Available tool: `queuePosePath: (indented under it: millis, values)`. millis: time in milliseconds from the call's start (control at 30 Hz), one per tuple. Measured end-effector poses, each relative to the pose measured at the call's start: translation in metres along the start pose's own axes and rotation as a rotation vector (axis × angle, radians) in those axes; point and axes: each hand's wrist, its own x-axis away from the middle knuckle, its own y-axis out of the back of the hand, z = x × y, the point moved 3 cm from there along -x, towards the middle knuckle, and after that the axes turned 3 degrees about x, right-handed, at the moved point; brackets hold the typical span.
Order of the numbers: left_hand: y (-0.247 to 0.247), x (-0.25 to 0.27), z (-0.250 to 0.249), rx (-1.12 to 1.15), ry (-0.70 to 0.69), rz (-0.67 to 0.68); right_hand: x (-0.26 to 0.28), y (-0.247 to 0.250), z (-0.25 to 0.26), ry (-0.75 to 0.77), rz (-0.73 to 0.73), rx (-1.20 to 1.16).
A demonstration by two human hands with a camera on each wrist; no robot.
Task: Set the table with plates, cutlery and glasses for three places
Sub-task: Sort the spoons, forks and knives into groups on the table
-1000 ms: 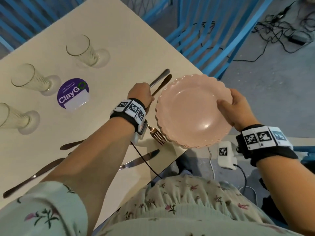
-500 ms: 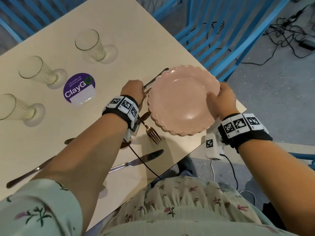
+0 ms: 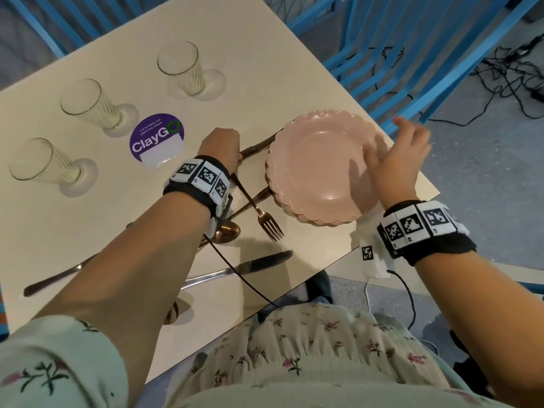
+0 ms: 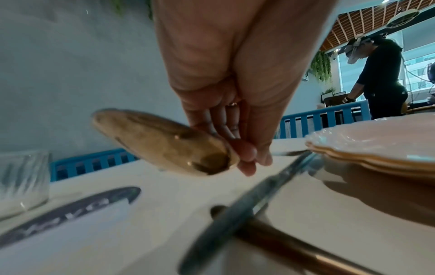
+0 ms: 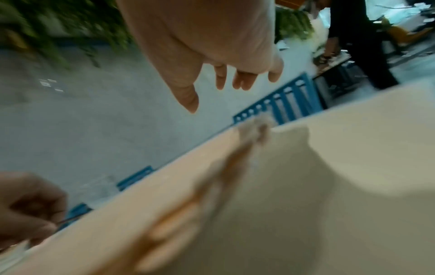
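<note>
Plates down, cutlery in hand.
My right hand [image 3: 396, 160] hovered spread above the stacked pink plates [image 3: 321, 169]; my left hand [image 3: 219, 148] pinched cutlery handles [image 3: 254, 148], keeping them off the table [image 3: 88, 219].

Beside the cream bench [image 3: 88, 225], pink scalloped plates [image 3: 318, 169], a copper fork [image 3: 265, 219], a purple ClayGo sticker [image 3: 157, 141], blue chairs [image 3: 412, 54] and floral sleeves [image 3: 53, 363].

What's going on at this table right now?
A person is laying a table. The left hand grips a bundle of metal cutlery. The open right hand hovers over a stack of scalloped pink plates at the beige table's corner. Three clear ribbed glasses stand unplaced; a knife lies nearby.
</note>
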Motion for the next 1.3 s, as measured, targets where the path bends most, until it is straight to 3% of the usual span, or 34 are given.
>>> queuePosePath:
  millis: [200,300,400,533,633,733,800,1033,1300]
  values:
    - [0.042,0.027,0.033,-0.152,-0.009,-0.042,0.028,0.006,0.072,0.446,0.091,-0.054]
    - [0.060,0.056,0.026,-0.202,-0.151,-0.056,0.055,0.002,0.115,0.645,0.182,-0.117]
    - [0.062,0.089,0.019,-0.221,-0.324,-0.067,0.080,-0.014,0.149,0.753,0.369,0.002]
    - [0.050,0.117,0.028,-0.103,-0.407,-0.064,0.106,-0.038,0.168,0.720,0.671,0.031]
    - [0.040,0.132,0.042,0.011,-0.415,-0.177,0.117,-0.049,0.167,0.662,0.757,-0.026]
    - [0.025,0.142,0.076,0.200,-0.200,-0.251,0.118,-0.058,0.158,0.556,0.776,-0.096]
    - [0.004,0.148,0.096,0.157,-0.103,-0.165,0.118,-0.065,0.153,0.514,0.783,-0.089]
    - [-0.046,0.147,0.114,0.037,-0.088,0.029,0.117,-0.083,0.148,0.355,0.776,-0.154]
    - [-0.045,0.137,0.115,-0.024,0.000,0.124,0.123,-0.090,0.159,0.290,0.785,-0.251]
